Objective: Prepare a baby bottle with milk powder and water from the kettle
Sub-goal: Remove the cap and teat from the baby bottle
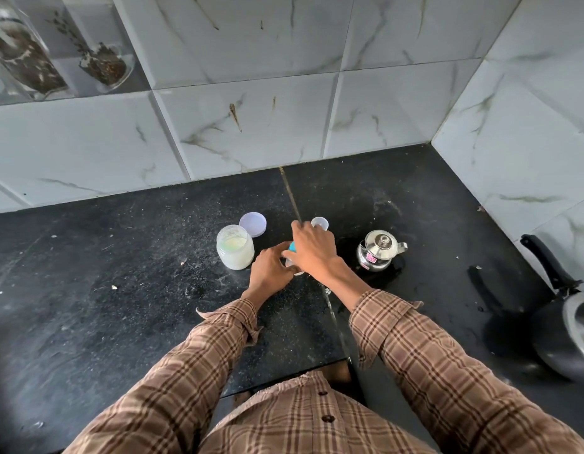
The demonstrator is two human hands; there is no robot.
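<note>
The baby bottle (292,249) stands at the middle of the black counter, mostly hidden; only a blue ring and a bit of clear body show. My left hand (271,267) grips its body from the left. My right hand (313,249) is closed over its top. An open jar of white milk powder (235,252) stands just left of my hands, its lilac lid (253,224) lying behind it. A clear bottle cap (319,222) sits behind my right hand. A small steel kettle (379,252) with its lid on stands to the right.
The black stone counter (120,306) meets tiled walls at the back and right. A dark pressure cooker with a long black handle (559,309) lies at the right edge. White powder specks dot the counter near the jar.
</note>
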